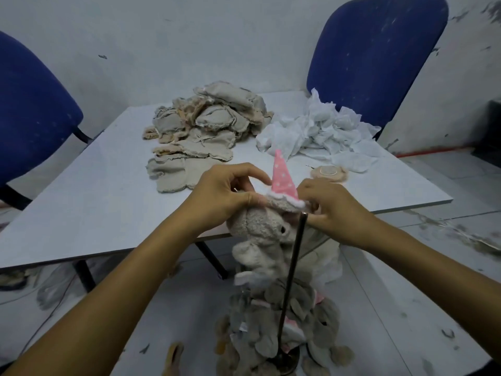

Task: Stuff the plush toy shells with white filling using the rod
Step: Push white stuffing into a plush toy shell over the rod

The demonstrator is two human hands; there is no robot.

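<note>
A grey plush toy (264,234) with a pink dotted cone hat (282,180) hangs in front of the table edge, held between both hands. My left hand (225,194) pinches the toy's head on its left side. My right hand (329,207) grips the head's right side, by the hat's white brim. A dark rod (294,270) stands upright from a base on the floor, its tip just under the hat next to my right hand. White filling (320,131) is heaped at the table's far right. Flat unstuffed shells (206,123) are piled at the table's middle.
The white table (95,207) lies ahead, with a small round beige piece (328,172) near the filling. Plush toys (279,321) are heaped on the floor around the rod's base. Blue chairs stand at the left (29,112) and the back right (376,55).
</note>
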